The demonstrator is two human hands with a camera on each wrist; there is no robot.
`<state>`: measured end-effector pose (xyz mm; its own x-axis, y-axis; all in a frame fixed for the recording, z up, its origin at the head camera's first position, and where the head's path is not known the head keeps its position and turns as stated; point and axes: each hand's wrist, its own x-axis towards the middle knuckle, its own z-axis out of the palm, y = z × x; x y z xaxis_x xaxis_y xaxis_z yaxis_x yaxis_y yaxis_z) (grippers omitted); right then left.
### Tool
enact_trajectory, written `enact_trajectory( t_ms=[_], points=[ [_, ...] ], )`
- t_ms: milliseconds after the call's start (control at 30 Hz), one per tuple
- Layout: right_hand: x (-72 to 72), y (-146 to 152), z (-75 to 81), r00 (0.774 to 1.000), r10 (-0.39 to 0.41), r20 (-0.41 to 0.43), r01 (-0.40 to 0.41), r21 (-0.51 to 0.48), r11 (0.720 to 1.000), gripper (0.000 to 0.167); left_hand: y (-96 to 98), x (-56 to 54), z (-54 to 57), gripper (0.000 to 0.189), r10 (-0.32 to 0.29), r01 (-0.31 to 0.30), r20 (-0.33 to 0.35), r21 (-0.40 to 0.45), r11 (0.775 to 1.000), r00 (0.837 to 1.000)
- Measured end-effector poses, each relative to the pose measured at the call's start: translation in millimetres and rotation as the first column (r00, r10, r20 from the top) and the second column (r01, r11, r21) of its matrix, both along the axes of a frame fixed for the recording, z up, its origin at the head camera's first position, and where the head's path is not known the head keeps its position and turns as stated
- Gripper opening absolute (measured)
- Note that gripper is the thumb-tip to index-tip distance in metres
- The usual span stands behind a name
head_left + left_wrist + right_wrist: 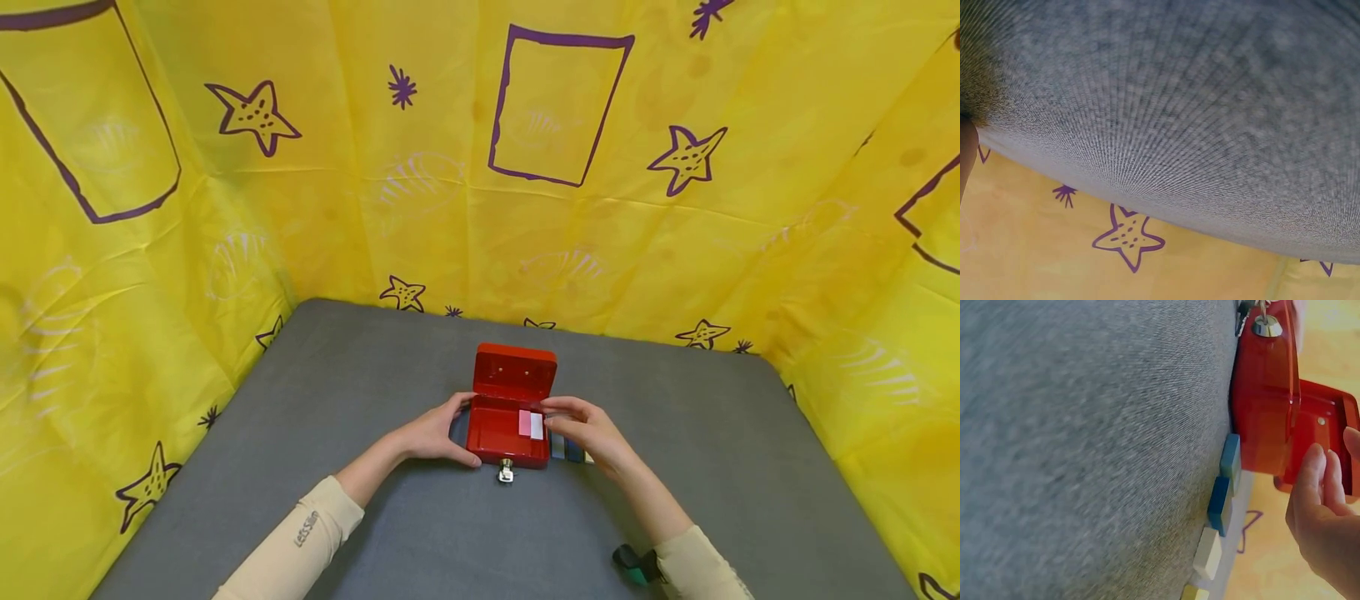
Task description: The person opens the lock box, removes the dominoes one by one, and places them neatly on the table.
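Observation:
A red cash box (491,425) stands with its lid (514,372) raised, a key (506,475) in the front lock. At its right side inside lie a pink block (524,422) and a white block (537,426). My left hand (435,432) holds the box's left side, thumb at the front corner and fingers by the back one. Over the right wall is my right hand (592,429), fingers extended and thumb apart, close by the white block. The right wrist view shows this hand (1329,506) with nothing between thumb and fingers. The left wrist view shows mostly grey cloth.
Beside the box's right wall, a light blue block (1230,459), a dark blue block (1219,503), a white block (1208,553) and a yellow block (1195,593) form a row. The grey tabletop (420,533) is enclosed by yellow curtains (420,225) with purple drawings.

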<state>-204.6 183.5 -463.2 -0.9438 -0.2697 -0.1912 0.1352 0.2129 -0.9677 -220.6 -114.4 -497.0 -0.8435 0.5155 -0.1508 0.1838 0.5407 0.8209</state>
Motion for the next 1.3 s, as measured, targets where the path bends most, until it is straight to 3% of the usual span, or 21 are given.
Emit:
enact_trajectory(
  t_ms=[600, 933, 1300],
  points=[
    [-1.5, -16.4, 1.9, 0.994, 0.101, -0.033, -0.099, 0.049, 0.994, 0.038, -0.9, -0.5, -4.2, 0.104, -0.007, 0.007, 0.009, -0.011, 1.000, 1.000],
    [-5.3, -21.5, 5.3, 0.985, 0.156, -0.081, -0.146, 0.111, 0.983, 0.038, 0.7, -1.0, -1.3, 0.103, -0.003, 0.003, 0.004, -0.003, 1.000, 1.000],
    [-6.7, -29.1, 4.1, 0.964, 0.185, -0.193, -0.119, 0.310, 0.943, 0.035, 0.6, -0.1, 0.8, 0.102, -0.005, 0.005, 0.003, -0.004, 1.000, 1.000]
  ],
)
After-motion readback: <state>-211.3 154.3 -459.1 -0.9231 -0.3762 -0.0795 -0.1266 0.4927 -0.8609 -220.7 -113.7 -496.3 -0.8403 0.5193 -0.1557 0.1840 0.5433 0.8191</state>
